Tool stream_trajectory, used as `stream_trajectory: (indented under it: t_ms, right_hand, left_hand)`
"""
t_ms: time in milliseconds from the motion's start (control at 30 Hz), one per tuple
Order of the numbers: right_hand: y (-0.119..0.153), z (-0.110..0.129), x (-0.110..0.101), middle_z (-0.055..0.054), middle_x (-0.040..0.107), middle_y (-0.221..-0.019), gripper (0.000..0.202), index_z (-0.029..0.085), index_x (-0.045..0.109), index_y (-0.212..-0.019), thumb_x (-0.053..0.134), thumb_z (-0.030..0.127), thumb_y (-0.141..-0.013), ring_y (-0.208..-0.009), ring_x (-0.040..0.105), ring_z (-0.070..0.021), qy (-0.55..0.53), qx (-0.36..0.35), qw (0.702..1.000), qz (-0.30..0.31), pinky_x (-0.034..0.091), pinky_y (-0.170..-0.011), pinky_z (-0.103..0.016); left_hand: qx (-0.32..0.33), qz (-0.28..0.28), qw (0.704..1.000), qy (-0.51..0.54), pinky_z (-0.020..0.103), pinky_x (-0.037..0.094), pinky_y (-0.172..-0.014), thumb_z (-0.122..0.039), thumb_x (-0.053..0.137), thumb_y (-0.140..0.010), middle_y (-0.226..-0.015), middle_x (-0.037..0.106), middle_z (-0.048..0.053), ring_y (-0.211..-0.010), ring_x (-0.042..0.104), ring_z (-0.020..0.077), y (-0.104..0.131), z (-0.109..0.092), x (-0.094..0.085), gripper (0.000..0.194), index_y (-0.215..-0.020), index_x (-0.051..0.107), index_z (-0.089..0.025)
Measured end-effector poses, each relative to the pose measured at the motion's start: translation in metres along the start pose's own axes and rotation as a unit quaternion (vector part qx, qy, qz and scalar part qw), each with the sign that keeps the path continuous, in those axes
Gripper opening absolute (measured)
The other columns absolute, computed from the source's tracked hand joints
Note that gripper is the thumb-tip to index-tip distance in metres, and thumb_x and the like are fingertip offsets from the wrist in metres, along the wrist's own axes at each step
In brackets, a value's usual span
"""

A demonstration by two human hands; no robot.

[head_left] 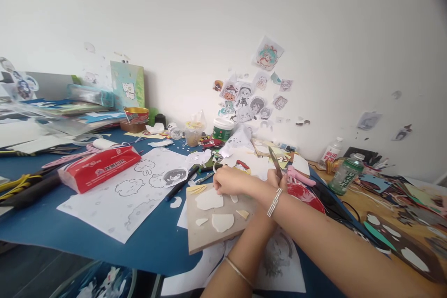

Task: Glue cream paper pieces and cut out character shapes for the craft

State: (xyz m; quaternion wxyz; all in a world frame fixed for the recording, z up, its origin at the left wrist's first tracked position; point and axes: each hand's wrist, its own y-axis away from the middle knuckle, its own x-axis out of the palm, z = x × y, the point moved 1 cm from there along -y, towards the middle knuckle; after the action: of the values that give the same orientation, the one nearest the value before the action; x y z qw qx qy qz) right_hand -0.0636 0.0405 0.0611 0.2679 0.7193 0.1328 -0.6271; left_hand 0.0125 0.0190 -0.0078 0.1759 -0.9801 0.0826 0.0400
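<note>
Cutouts (222,222), white and yellowish, lay flat and mostly apart on a tan board (199,238), which rested near the front edge of the blue tabletop (31,223). The work in hand seemed to be close handling of small, thin pieces, with the two forearms crossed over the right part of the board. The right hand (228,180) reached across to the board's far edge, just beside the largest white cutout. Its fingers were curled in and narrow, their tips pointing down; whether they pinched or pressed anything could not be told.

The left hand (273,179) passed beneath the other arm and closed around the lower end of a pointed blade (274,157), which stood tilted upward. Whether that blade belonged to scissors or a knife was unclear. With the arms in that position, any further movement called for keeping the point clear of the other wrist and the sleeves of skin above it, and a light touch near the loose pieces.

A drawing sheet (108,205) and a red packet (101,170) lay to the left; a pink-handled tool (301,177) lay near the left hand.
</note>
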Motion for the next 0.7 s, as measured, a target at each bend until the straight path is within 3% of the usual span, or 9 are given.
stream_trajectory:
  t_ms: [100, 267, 367, 500, 700]
  right_hand:
    - [0.0, 0.0, -0.004, -0.008, 0.067, -0.1, 0.021, 0.013, 0.066, -0.096, 0.062, 0.017, -0.076, -0.101, 0.054, -0.0222, -0.005, 0.014, 1.0, 0.016, 0.038, -0.067, -0.023]
    - [-0.003, -0.002, -0.005, -0.009, 0.065, -0.101, 0.017, 0.014, 0.064, -0.093, 0.063, 0.018, -0.076, -0.098, 0.054, -0.0206, -0.004, 0.015, 0.999, 0.035, 0.036, -0.06, -0.021]
    - [-0.005, -0.005, -0.002, -0.008, 0.065, -0.096, 0.014, 0.015, 0.063, -0.088, 0.064, 0.017, -0.074, -0.093, 0.054, -0.0191, -0.011, 0.011, 1.0, 0.011, 0.034, -0.057, -0.02]
    - [-0.003, -0.009, -0.001, -0.002, 0.062, -0.08, 0.008, 0.018, 0.059, -0.079, 0.063, 0.015, -0.073, -0.069, 0.053, -0.0126, -0.058, 0.022, 0.998, -0.015, 0.03, -0.05, -0.02]
    - [0.02, -0.006, -0.023, 0.003, 0.054, -0.067, 0.012, 0.018, 0.052, -0.066, 0.06, 0.009, -0.069, -0.059, 0.045, -0.0088, -0.109, -0.022, 0.99, -0.084, 0.027, -0.049, -0.02]
  left_hand:
    - [0.003, -0.003, 1.0, 0.004, 0.032, 0.035, -0.06, -0.042, 0.044, -0.08, -0.055, 0.043, -0.004, -0.06, 0.05, 0.02, -0.001, 0.002, 0.002, 0.018, -0.08, 0.037, -0.025]
    - [0.008, -0.02, 0.999, 0.032, 0.032, 0.037, -0.06, -0.037, 0.047, -0.08, -0.057, 0.047, -0.002, -0.06, 0.051, 0.0196, -0.004, 0.005, 0.004, 0.017, -0.078, 0.036, -0.025]
    - [0.01, -0.041, 0.998, 0.043, 0.031, 0.039, -0.062, -0.032, 0.049, -0.08, -0.06, 0.049, -0.002, -0.062, 0.053, 0.0192, -0.004, 0.005, 0.006, 0.016, -0.076, 0.035, -0.024]
    - [0.018, -0.042, 0.998, 0.035, 0.032, 0.04, -0.063, -0.032, 0.048, -0.081, -0.062, 0.049, -0.001, -0.064, 0.054, 0.0194, -0.005, 0.008, 0.009, 0.014, -0.078, 0.038, -0.024]
    - [0.043, -0.044, 0.998, 0.021, 0.039, 0.044, -0.075, -0.032, 0.051, -0.084, -0.078, 0.057, 0.005, -0.078, 0.055, 0.0208, -0.001, 0.008, 0.003, 0.014, -0.087, 0.052, -0.019]
